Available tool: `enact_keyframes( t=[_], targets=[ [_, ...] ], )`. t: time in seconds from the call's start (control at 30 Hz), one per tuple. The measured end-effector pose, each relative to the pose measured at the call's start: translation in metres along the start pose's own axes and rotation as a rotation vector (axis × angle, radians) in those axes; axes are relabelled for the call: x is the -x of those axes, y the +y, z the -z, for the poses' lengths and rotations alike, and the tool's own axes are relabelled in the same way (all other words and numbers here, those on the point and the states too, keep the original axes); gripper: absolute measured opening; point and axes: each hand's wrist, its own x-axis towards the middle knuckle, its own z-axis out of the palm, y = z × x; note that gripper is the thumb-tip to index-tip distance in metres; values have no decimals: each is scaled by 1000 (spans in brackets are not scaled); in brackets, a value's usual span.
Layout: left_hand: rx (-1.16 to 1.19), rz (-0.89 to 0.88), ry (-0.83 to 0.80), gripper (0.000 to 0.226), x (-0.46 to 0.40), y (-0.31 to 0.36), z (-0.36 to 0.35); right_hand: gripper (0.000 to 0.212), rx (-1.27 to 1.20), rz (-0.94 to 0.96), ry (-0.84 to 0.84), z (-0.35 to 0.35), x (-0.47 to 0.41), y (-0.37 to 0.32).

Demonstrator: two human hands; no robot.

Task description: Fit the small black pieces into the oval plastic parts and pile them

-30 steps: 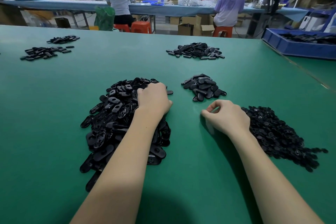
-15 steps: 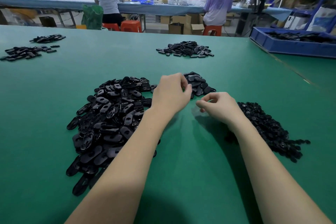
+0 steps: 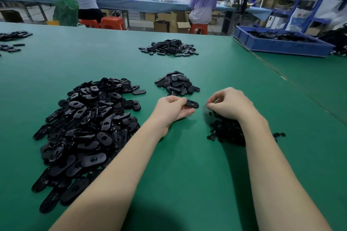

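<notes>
While the left hand (image 3: 171,109) pinches one oval part (image 3: 191,104) by its left end, its long axis points right at the right hand (image 3: 228,105). That hand's curled fingertips hover just beside it, over the small black pieces (image 3: 225,129); whether they hold one I cannot tell.

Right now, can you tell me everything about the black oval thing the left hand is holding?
The oval part is a flat, rounded-end piece that looks like smooth black plastic, with a small opening in its upper face. The left hand pinches one end between thumb and fingers, so the other end sticks out toward the right hand, which is close but not touching it. It is held roughly level, lifted above the green table, just in front of the small pile of similar pieces. Its underside is hidden.
</notes>
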Motion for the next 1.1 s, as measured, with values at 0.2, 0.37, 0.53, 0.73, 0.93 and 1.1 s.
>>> enact_keyframes(
  t=[0.2, 0.37, 0.53, 0.73, 0.93, 1.1],
  targets=[
    [23, -6, -4, 3, 0, 0, 4, 11, 163, -95, 37, 0, 3, -6],
    [12, -22, -31, 17, 1, 1, 6, 11, 184, -157, 80, -1, 3, -7],
    [-20, -50, -14, 22, 3, 5, 7, 10, 184, -156, 54, 0, 4, -7],
    [-21, -98, 39, 22, 0, 7, 7, 2, 32, -44, 16, -2, 4, -7],
    [-20, -151, 53, 16, -4, 6, 8, 2, -428, 111, 135, -4, 3, -17],
    [-15, -154, 43, 14, -3, 6, 10, 5, -496, 161, 97, -7, 5, -21]
  ],
)
